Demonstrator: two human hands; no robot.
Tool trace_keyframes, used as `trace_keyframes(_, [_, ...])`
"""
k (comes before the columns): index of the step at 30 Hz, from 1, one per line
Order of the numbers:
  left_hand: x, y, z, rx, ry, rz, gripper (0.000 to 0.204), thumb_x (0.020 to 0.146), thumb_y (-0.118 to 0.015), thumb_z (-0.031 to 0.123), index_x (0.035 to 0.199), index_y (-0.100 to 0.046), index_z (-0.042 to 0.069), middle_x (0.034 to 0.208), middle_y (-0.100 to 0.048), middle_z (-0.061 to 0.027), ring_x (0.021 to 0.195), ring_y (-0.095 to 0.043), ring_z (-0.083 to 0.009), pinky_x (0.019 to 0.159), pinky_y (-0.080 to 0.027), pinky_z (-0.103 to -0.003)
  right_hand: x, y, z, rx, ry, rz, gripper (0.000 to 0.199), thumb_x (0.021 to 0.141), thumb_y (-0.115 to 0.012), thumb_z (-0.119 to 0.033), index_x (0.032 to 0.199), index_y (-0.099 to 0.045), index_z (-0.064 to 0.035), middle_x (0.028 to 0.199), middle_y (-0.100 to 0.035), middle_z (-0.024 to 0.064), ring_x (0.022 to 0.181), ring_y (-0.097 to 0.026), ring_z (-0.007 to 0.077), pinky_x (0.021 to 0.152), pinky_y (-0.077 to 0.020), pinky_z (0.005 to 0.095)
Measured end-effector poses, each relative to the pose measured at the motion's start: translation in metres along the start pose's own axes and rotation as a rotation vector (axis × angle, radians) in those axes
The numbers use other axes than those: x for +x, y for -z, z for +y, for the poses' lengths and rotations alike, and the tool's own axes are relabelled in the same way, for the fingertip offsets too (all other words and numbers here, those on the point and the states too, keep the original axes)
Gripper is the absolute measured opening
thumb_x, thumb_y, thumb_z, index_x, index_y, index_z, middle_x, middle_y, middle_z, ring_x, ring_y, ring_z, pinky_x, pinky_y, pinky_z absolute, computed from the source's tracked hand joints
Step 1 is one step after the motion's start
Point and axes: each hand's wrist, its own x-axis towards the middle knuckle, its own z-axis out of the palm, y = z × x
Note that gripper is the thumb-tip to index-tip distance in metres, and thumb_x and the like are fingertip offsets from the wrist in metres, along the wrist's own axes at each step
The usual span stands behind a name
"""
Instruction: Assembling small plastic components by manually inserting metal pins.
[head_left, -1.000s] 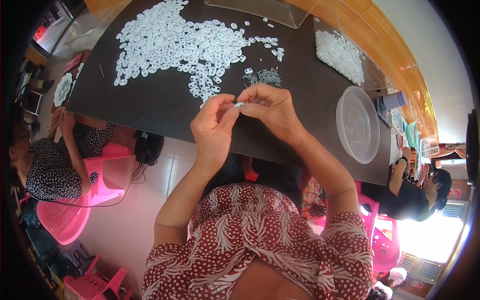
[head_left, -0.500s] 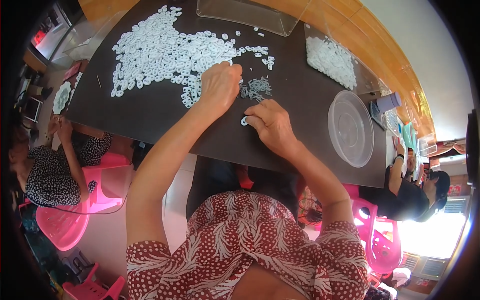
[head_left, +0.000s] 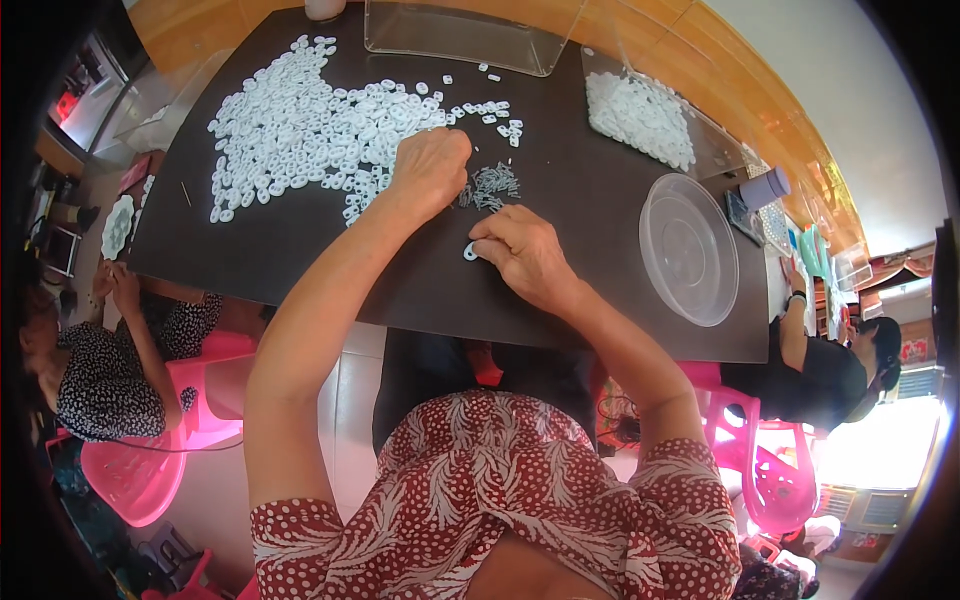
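Note:
My right hand (head_left: pixel 524 252) rests low over the dark table (head_left: pixel 560 310) near its front edge. Its thumb and fingers pinch a small white oval plastic piece with holes (head_left: pixel 470 253). My left hand (head_left: pixel 432 170) is closed at the near right side of a large spread of similar white pieces (head_left: pixel 300 120). Its fingertips are turned away, so whatever they grip is hidden. Between and just beyond the hands lies a small heap of short grey pins (head_left: pixel 490 186). A few white pieces (head_left: pixel 487 108) lie loose past the left hand.
At the right are a round clear lid (head_left: pixel 690 250) and a clear bin of white pieces (head_left: pixel 640 118). Another clear bin (head_left: pixel 460 45) stands at the far edge, and a purple cup (head_left: pixel 765 187) at the far right. People sit at left (head_left: pixel 110 375) and right (head_left: pixel 825 375).
The view has shifted slightly, so the table appears further left. Both hands keep nearly the same places, and the white piece stays in my right hand.

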Motion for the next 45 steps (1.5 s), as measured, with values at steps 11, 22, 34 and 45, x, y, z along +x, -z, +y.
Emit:
trace_keyframes(11, [-0.058,0.042,-0.002,-0.779,0.360,0.020,0.012,0.077,-0.060,0.010,0.088,-0.061,0.004,0.061,-0.058,-0.0051,0.055,-0.056,-0.0123,0.052,-0.043,-0.027,0.014,0.008,0.006,0.037,-0.102,0.064,0.006,0.073,-0.063,-0.006,0.078,-0.063,-0.0028,0.074,-0.060,0.0117,0.077,-0.058,0.0302,0.069,-0.0455,0.0385])
trace_keyframes(22, [-0.121,0.043,0.017,-1.205,0.532,0.271,0.018,0.081,-0.063,0.003,0.099,-0.064,0.001,0.074,-0.056,0.0044,0.062,-0.047,-0.0009,0.052,-0.037,-0.016,0.048,-0.028,0.011,-0.381,0.237,0.065,0.010,0.067,-0.068,-0.005,0.071,-0.059,-0.0054,0.070,-0.053,0.0095,0.071,-0.053,0.0277,0.060,-0.0439,0.0387])
trace_keyframes(34, [-0.140,0.038,0.032,-1.497,0.560,0.312,0.012,0.087,-0.059,0.006,0.097,-0.062,0.000,0.082,-0.062,-0.0039,0.067,-0.055,-0.0059,0.055,-0.043,-0.018,0.047,-0.026,0.001,-0.379,0.310,0.039,0.010,0.070,-0.064,-0.002,0.070,-0.054,-0.0036,0.070,-0.053,0.0108,0.070,-0.053,0.0299,0.059,-0.0438,0.0394])
trace_keyframes(45, [-0.140,0.038,0.053,-1.506,0.528,0.353,0.021,0.087,-0.059,0.006,0.106,-0.059,-0.003,0.080,-0.062,-0.0053,0.065,-0.054,-0.0066,0.055,-0.042,-0.018,0.011,0.004,-0.040,0.426,-0.261,-0.090,0.008,0.076,-0.063,-0.001,0.084,-0.060,-0.0003,0.071,-0.058,0.0031,0.064,-0.053,0.0104,0.059,-0.0434,0.0241])
